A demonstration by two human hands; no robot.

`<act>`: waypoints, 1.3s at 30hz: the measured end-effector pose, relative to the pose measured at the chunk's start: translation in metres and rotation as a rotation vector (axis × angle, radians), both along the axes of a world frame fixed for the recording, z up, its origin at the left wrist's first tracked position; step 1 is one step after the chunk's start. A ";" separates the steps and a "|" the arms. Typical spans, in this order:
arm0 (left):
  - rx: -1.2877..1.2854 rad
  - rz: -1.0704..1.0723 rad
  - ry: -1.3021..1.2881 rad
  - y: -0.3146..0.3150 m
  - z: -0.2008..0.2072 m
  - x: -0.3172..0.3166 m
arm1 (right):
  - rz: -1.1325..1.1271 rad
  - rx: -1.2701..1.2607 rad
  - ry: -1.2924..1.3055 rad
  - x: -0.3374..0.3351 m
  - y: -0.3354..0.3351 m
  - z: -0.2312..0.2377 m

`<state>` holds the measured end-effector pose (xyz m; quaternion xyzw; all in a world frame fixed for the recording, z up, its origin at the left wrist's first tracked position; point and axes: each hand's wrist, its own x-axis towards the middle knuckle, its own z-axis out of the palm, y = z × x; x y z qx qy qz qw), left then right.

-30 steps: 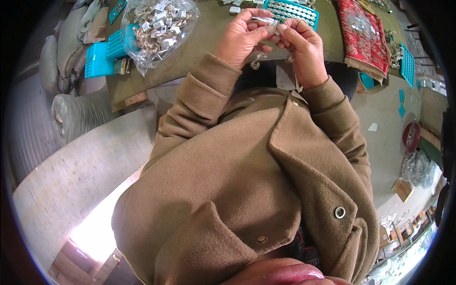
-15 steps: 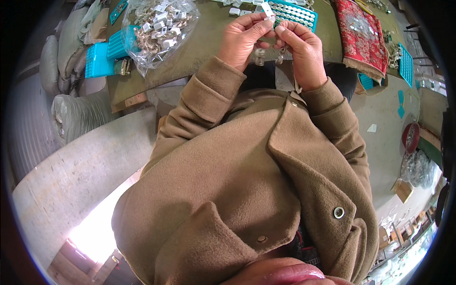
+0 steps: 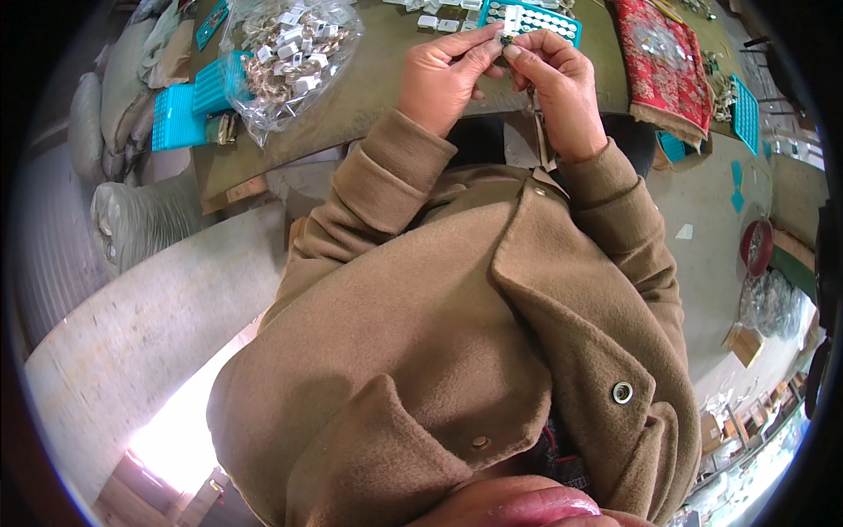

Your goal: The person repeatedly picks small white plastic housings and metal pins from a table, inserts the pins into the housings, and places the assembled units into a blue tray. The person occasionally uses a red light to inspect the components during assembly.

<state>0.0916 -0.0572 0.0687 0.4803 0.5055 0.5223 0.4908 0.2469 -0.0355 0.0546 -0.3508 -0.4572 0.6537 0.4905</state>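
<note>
At the table's front edge my left hand (image 3: 443, 79) and my right hand (image 3: 558, 83) meet, their thumbs and forefingers pinched together. Between the fingertips is a small white tag-like piece (image 3: 511, 18) with a dark greenish bit at its lower end. My fingers cover most of it, and its exact kind is hard to make out. Something thin and dark hangs below the right fingers, partly hidden. Just beyond the hands lies a blue tray (image 3: 562, 35) with rows of round white pieces. Several small white blocks (image 3: 428, 22) lie left of that tray.
A clear plastic bag (image 3: 338, 57) holds chain-like items with white tags on the green table (image 3: 386, 66). Blue perforated trays (image 3: 174, 119) stand at the left edge. A red patterned cloth (image 3: 654, 83) hangs over the table's right side, near another blue tray (image 3: 745, 114).
The fingertips have drawn closer around the small piece, and its white part now stands more upright. Shiny bits that dangled below the hands are now mostly out of sight. The view has shifted slightly.
</note>
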 end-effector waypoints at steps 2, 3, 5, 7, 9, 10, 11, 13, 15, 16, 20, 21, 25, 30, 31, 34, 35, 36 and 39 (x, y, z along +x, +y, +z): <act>0.062 0.016 0.105 -0.001 0.001 0.003 | -0.017 0.014 0.014 -0.002 0.001 -0.003; 0.082 0.000 0.086 -0.001 0.001 0.004 | -0.028 0.029 0.003 -0.001 0.000 -0.004; 0.101 -0.026 0.046 -0.001 0.002 0.003 | -0.050 0.058 -0.018 -0.001 0.000 -0.004; -0.001 -0.040 0.006 0.001 0.003 0.000 | -0.034 0.066 -0.077 0.000 -0.001 -0.002; -0.079 -0.048 -0.022 0.002 0.004 -0.005 | 0.004 0.087 -0.134 0.000 -0.002 0.003; -0.103 -0.050 -0.030 0.004 0.006 -0.008 | 0.034 0.103 -0.161 0.000 -0.003 0.007; -0.142 -0.046 -0.032 0.005 0.007 -0.010 | 0.063 0.119 -0.187 0.001 -0.004 0.010; -0.141 -0.044 -0.093 0.005 0.009 -0.013 | 0.085 0.096 -0.173 0.003 -0.008 0.016; -0.185 -0.028 -0.140 0.004 0.011 -0.014 | 0.074 0.075 -0.114 0.002 -0.009 0.017; -0.205 -0.026 -0.137 0.003 0.011 -0.015 | 0.051 0.064 -0.063 0.001 -0.010 0.016; -0.261 -0.030 -0.184 0.002 0.011 -0.017 | 0.028 0.050 0.124 0.003 -0.003 0.007; -0.245 -0.042 -0.217 0.003 0.009 -0.017 | 0.011 -0.008 0.159 0.003 -0.003 0.004; -0.347 -0.085 -0.491 0.009 -0.001 -0.021 | 0.002 -0.098 0.291 0.002 -0.001 -0.002; -0.555 -0.047 -0.904 0.015 -0.015 -0.019 | 0.013 -0.087 0.359 0.000 0.001 -0.008; -0.583 -0.029 -0.954 0.015 -0.016 -0.019 | 0.037 -0.063 0.353 0.000 0.003 -0.010; -0.668 -0.001 -1.102 0.015 -0.013 -0.019 | 0.055 0.040 0.257 0.002 0.006 -0.016; -0.698 -0.008 -1.149 0.015 -0.011 -0.021 | 0.026 0.096 0.173 0.003 0.005 -0.017; -0.714 -0.036 -1.210 0.014 -0.009 -0.023 | -0.004 0.149 0.086 0.004 0.004 -0.019; -0.716 -0.069 -1.122 0.013 -0.009 -0.021 | -0.114 0.419 -0.318 0.008 -0.001 -0.020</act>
